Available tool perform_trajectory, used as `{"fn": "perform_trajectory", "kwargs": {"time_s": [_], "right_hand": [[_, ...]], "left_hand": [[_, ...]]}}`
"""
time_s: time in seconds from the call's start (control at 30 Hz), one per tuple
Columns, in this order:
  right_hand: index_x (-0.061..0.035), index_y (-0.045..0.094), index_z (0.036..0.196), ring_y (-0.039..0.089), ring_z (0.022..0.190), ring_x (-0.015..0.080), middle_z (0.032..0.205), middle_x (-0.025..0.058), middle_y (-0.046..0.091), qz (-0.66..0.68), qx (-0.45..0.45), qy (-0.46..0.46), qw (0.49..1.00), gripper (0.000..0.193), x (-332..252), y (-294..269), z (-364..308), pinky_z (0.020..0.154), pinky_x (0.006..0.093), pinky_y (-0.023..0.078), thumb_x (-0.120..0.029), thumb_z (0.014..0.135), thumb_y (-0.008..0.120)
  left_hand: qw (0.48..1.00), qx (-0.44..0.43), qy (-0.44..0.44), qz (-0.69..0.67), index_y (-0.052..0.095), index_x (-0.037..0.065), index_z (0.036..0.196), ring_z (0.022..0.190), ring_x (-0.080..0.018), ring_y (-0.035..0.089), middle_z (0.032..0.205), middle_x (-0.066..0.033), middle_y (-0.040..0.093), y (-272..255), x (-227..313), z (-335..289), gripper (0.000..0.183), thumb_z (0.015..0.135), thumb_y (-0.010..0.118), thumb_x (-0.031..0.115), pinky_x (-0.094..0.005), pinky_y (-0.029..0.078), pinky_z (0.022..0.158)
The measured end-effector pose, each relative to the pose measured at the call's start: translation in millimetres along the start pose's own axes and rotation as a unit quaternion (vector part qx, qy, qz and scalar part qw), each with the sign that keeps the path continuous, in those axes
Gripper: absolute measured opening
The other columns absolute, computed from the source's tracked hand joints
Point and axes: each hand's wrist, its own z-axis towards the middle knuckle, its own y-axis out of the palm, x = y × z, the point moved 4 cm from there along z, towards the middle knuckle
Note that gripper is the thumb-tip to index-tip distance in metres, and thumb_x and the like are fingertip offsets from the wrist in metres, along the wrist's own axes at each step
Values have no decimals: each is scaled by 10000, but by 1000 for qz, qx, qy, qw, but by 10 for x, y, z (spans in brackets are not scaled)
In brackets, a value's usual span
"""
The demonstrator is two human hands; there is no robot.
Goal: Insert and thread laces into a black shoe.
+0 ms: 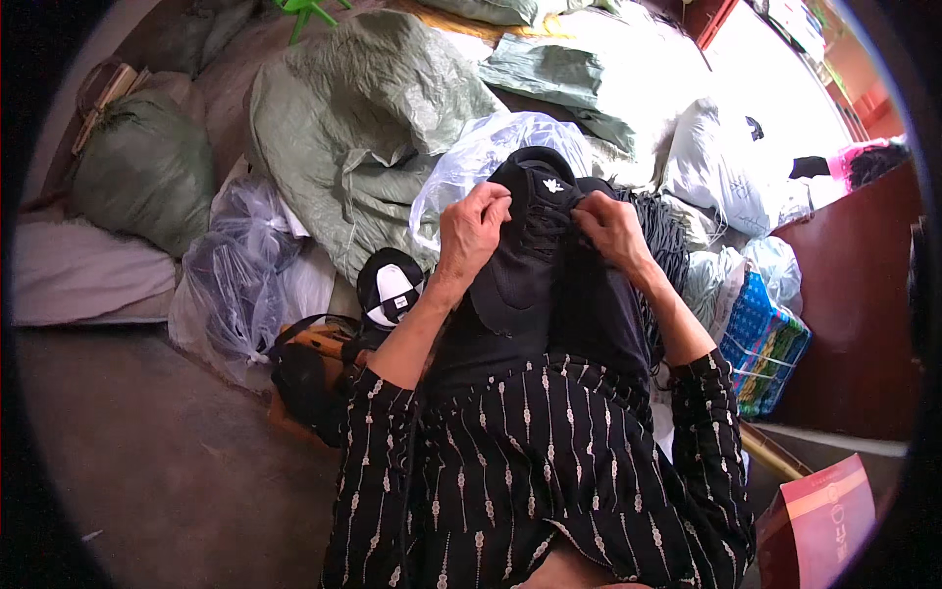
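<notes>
A black shoe upper [520, 265] with a white emblem on its tongue lies over my lap, its opening pointing away from me. Dark laces [543, 228] cross its front. At the upper's left edge my left hand [473, 234] is closed in a pinch; whatever is between its fingertips is too thin and dark to make out. On the other side, beside the lace rows, my right hand [616, 232] pinches what looks like a black shoelace. Left of my left forearm lies another black shoe piece with a white inside [394, 290].
Large grey-green woven sacks [368, 108] spread ahead of me. A clear plastic bag [491, 147] sits behind the upper. Bundles of black cords [662, 236] hang at my right knee, near a blue patterned bag [760, 334]. A red box [824, 525] stands at lower right.
</notes>
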Motion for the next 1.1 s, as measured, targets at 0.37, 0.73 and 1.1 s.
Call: {"fn": "perform_trajectory", "kwargs": {"time_s": [0.37,0.73,1.1], "right_hand": [[14,560,873,596,552,107,652,54,578,132,87,40,987,150,174,141,-268,505,249,468,-131,887,596],[3,565,870,619,560,123,643,62,593,140,99,46,984,137,159,151,-258,490,251,486,-130,887,594],[-71,570,990,620,877,281,1041,103,618,-174,151,-167,959,232,-140,-42,-262,682,328,505,-92,777,660]], "left_hand": [[993,-52,-10,109,591,71,836,612,-303,628,633,-101,627,82,2,174,97,844,565,164,-406,467,576],[964,-38,72,251,544,55,780,640,-313,634,666,-131,613,159,232,143,67,810,549,115,-422,502,562],[825,-190,409,341,530,79,753,833,-200,572,862,-69,557,105,384,371,50,744,539,128,-308,453,636]]}}
